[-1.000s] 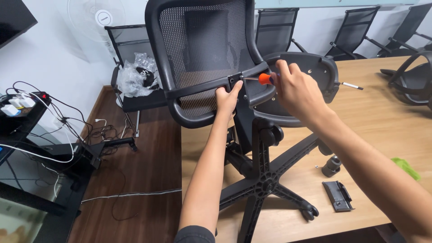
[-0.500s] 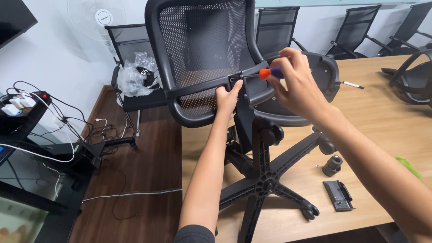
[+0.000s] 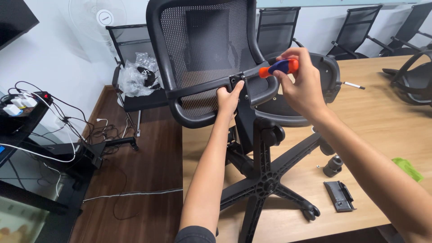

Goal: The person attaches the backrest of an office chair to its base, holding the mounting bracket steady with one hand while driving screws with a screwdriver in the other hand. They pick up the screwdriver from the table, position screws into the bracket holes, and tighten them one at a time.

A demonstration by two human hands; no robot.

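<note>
Wooden table (image 3: 387, 117) in a meeting rm carries an office chair (image 3: 211, 58) on its side, star base nearest, backrest far. Bulky, rigid; likely awkward to shift. Left hand (image 3: 228, 98) clamps the backrest bracket. Right hand (image 3: 302, 83) grips a screwdriver (image 3: 275, 69), axis approx. horizontal, tip pointing left at the bracket.

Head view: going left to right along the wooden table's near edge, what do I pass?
Left forearm → five-star chair base → small black cylinder part → flat black plate → green cloth.
</note>
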